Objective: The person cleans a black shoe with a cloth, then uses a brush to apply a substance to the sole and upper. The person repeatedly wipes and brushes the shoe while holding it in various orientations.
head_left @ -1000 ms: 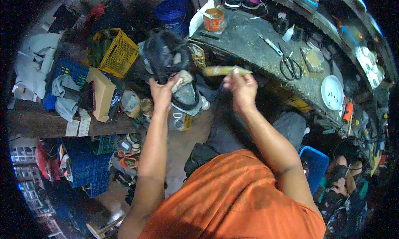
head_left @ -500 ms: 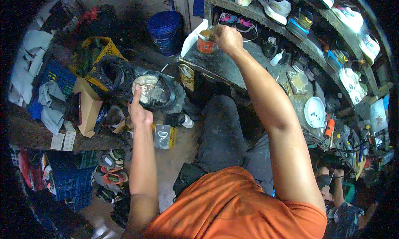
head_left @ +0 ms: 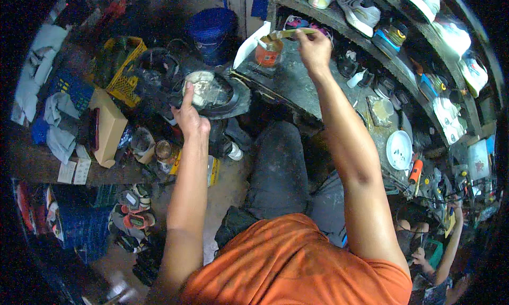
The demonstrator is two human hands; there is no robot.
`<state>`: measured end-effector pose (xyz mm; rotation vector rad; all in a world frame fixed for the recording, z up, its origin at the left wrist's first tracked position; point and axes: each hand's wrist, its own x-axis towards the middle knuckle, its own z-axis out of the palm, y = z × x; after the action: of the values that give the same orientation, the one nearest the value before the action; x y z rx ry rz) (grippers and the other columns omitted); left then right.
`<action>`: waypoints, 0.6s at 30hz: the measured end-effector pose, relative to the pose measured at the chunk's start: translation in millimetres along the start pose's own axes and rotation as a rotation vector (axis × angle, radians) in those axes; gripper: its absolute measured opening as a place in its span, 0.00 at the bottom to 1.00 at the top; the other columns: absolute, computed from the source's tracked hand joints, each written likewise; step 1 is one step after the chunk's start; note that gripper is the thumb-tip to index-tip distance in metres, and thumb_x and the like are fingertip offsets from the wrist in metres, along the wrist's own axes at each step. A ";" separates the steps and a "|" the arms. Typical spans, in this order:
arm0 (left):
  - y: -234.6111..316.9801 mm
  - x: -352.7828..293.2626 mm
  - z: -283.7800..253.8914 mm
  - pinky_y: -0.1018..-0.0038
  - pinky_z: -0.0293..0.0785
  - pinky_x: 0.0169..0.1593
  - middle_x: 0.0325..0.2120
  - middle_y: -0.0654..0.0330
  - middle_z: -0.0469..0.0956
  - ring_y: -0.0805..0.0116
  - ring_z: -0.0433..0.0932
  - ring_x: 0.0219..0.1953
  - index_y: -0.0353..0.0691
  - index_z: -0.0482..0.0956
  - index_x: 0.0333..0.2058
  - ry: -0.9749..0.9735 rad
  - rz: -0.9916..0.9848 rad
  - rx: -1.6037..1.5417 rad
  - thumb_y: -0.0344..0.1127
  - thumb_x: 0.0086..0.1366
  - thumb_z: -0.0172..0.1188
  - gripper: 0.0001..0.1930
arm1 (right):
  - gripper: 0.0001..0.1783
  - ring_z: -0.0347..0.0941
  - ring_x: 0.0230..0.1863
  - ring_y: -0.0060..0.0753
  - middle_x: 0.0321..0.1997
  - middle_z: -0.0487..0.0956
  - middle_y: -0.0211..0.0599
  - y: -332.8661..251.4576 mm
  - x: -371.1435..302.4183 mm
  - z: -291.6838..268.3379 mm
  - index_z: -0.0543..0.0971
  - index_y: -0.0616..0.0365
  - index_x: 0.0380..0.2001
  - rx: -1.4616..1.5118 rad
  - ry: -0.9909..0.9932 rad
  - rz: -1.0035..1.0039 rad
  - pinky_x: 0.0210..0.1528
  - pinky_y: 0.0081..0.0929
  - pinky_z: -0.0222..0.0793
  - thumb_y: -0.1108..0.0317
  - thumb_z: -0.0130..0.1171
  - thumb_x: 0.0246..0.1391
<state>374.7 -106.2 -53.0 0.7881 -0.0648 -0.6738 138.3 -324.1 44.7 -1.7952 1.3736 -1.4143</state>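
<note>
My left hand (head_left: 191,118) grips a shoe (head_left: 200,88) with a pale, scuffed surface turned up. Its thumb lies along that surface, and the other fingers are mostly hidden underneath. Dark shoe-like shapes lie around it, and their outlines blend together. In my right hand (head_left: 315,48), over the bench, is a slim brush with a yellowish handle (head_left: 289,34), pinched near its end. The brush's other end reaches the rim of an orange tin (head_left: 269,54). Behind the tin's left side a white sheet (head_left: 251,45) stands upright.
Shelves of shoes (head_left: 358,13) curve along the right. On the bench (head_left: 323,95) are a white plate (head_left: 399,150) and a small white bottle (head_left: 356,78). A blue bucket (head_left: 211,32) and yellow crate (head_left: 126,71) stand at far left. Another person's arm (head_left: 452,241) shows at lower right.
My right hand has moved right and drawn the brush up out of the tin, so its handle now shows. My left hand and the shoe have shifted right and slightly up in the view.
</note>
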 end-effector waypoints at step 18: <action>-8.3 -65.3 50.0 0.62 0.70 0.63 0.57 0.48 0.73 0.59 0.75 0.57 0.27 0.56 0.64 0.018 0.173 0.229 0.29 0.55 0.77 0.45 | 0.09 0.78 0.33 0.45 0.37 0.85 0.39 -35.2 -184.8 -30.2 0.83 0.54 0.40 0.219 -0.303 -0.643 0.39 0.41 0.73 0.72 0.68 0.55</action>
<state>303.8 -104.1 -10.6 0.9961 -0.1943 -0.4997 131.5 -138.3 3.4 -2.2849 0.4777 -1.4267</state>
